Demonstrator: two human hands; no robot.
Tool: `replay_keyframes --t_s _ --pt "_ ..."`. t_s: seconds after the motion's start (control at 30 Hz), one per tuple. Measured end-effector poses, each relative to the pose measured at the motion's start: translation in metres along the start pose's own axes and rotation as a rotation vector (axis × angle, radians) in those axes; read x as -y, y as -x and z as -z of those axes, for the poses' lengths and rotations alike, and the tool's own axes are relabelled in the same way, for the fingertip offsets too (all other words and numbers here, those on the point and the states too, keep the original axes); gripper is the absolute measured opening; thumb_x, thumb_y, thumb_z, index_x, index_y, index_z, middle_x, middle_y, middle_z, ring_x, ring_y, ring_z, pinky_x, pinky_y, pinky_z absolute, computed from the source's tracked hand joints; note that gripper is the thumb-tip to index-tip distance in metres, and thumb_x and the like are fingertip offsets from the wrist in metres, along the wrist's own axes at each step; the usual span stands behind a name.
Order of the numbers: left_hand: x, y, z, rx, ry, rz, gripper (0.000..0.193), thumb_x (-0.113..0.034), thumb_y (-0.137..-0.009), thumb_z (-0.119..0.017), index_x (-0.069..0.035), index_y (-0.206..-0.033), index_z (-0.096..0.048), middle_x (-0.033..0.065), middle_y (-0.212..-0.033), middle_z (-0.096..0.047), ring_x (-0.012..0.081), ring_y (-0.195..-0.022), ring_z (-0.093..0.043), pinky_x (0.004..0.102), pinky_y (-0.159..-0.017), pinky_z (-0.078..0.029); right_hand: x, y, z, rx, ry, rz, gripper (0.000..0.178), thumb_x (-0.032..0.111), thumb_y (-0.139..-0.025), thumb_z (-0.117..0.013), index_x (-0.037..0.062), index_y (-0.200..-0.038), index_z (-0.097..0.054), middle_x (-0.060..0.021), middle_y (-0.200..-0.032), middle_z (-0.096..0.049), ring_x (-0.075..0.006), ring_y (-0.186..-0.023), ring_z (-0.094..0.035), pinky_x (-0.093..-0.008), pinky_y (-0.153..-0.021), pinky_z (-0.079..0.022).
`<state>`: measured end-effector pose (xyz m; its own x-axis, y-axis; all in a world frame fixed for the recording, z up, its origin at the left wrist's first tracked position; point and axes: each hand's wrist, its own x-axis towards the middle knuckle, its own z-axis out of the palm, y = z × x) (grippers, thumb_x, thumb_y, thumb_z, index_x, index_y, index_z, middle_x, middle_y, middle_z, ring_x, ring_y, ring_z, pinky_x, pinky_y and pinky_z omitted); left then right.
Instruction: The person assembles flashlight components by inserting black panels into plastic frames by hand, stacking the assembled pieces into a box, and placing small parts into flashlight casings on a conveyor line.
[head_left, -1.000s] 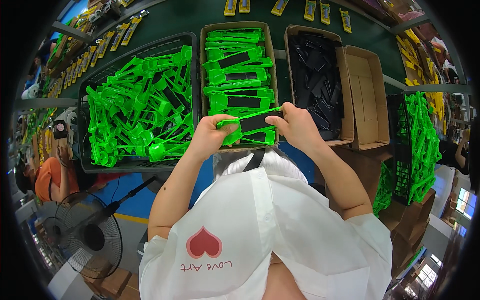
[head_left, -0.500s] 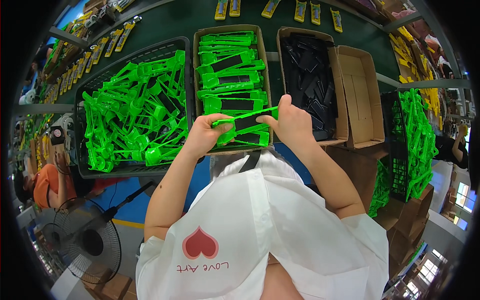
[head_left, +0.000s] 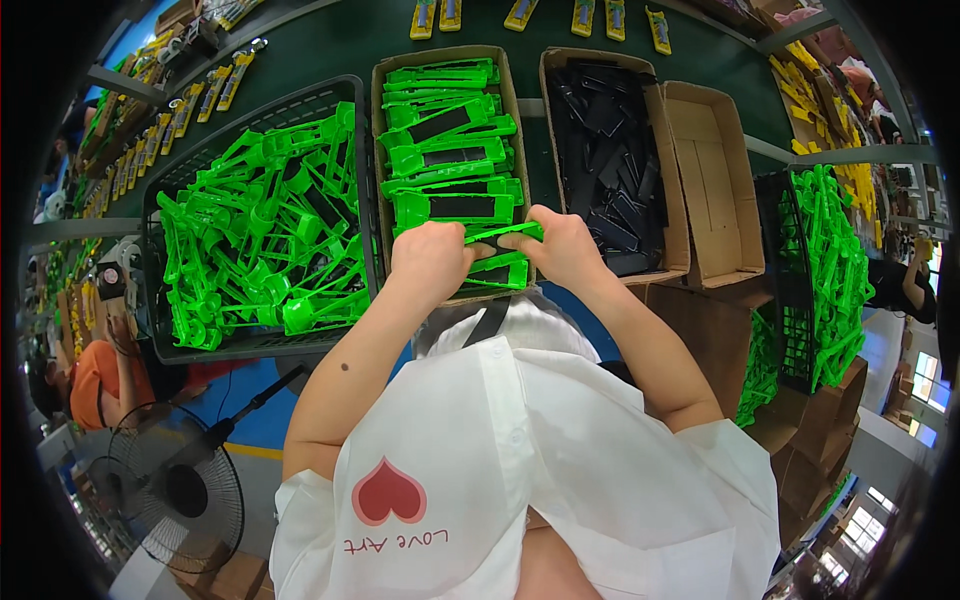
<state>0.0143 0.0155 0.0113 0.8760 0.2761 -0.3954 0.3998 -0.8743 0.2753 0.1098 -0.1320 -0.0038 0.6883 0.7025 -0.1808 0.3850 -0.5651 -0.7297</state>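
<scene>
Both of my hands hold one green plastic frame [head_left: 522, 230] with a dark panel, over the near end of a cardboard box [head_left: 525, 165]. My left hand [head_left: 430, 258] is closed on its left end and covers most of that end. The thumb and fingers of my right hand [head_left: 566, 248] pinch its right end. Beneath and beyond my hands, similar green frames with black panels [head_left: 460, 207] lie stacked in the box. To the right, a second cardboard box holds loose black plastic panels [head_left: 610, 165].
Left stands a black crate [head_left: 368, 200] heaped with green frames [head_left: 265, 230]. A cardboard tray [head_left: 715, 180] adjoins the black panels' box. Another crate of green pieces [head_left: 830, 270] stands far right. Yellow pieces [head_left: 520, 14] line the green table's far side. A fan [head_left: 185, 490] and a person in orange [head_left: 98, 385] are at left.
The frame has tipped from showing its dark panel broadly to showing mostly its edge. My left hand has turned over its end and moved inward, so the hands are closer together.
</scene>
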Motion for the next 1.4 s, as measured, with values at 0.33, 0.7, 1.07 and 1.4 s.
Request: replay_keyframes --t_s 0.33,0.7,1.07,1.4 --pt "0.023 -0.02 -0.026 -0.236 0.158 -0.145 0.048 -0.029 -0.061 -0.07 -0.007 -0.099 -0.05 0.0117 -0.084 -0.056 0.0281 -0.077 -0.056 0.0373 -0.063 -0.044 -0.018 -0.006 -0.01 0.43 -0.41 -0.254 0.068 0.041 -0.071 -0.064 -0.0043 -0.111 -0.034 -0.0246 -0.085 -0.057 -0.0333 -0.08 -0.059 -0.0343 -0.072 -0.045" --pt "0.031 -0.002 -0.074 -0.21 -0.09 -0.501 0.053 -0.048 -0.082 -0.04 -0.018 -0.125 -0.041 0.0066 -0.139 -0.019 0.0224 -0.13 -0.01 0.0423 -0.104 -0.008 -0.234 -0.054 0.087 -0.497 0.388 -0.445 0.045 0.036 -0.072 -0.063 -0.0011 -0.095 -0.055 -0.0192 -0.091 -0.059 -0.0334 -0.087 -0.057 -0.0377 -0.075 -0.045" --pt "0.197 -0.02 -0.011 -1.014 -0.072 0.39 0.032 0.002 -0.067 -0.047 -0.002 -0.099 -0.049 0.0162 -0.098 -0.047 0.0328 -0.09 -0.044 0.0388 -0.079 -0.038 -0.129 -0.03 0.101 -0.384 -0.47 -0.319 0.015 0.013 -0.075 -0.062 0.006 -0.084 -0.051 -0.0005 -0.066 -0.053 -0.006 -0.045 -0.046 -0.0188 -0.038 -0.034" --pt "0.261 -0.011 0.015 -0.287 0.102 0.89 0.041 -0.033 -0.076 -0.051 0.003 -0.094 -0.057 0.0212 -0.094 -0.058 0.0355 -0.091 -0.056 0.0431 -0.077 -0.045 -0.108 0.002 0.089 -0.423 -0.658 -0.444 0.012 0.012 -0.079 -0.058 0.0046 -0.086 -0.051 -0.0041 -0.071 -0.056 -0.0107 -0.056 -0.057 -0.0193 -0.048 -0.046"
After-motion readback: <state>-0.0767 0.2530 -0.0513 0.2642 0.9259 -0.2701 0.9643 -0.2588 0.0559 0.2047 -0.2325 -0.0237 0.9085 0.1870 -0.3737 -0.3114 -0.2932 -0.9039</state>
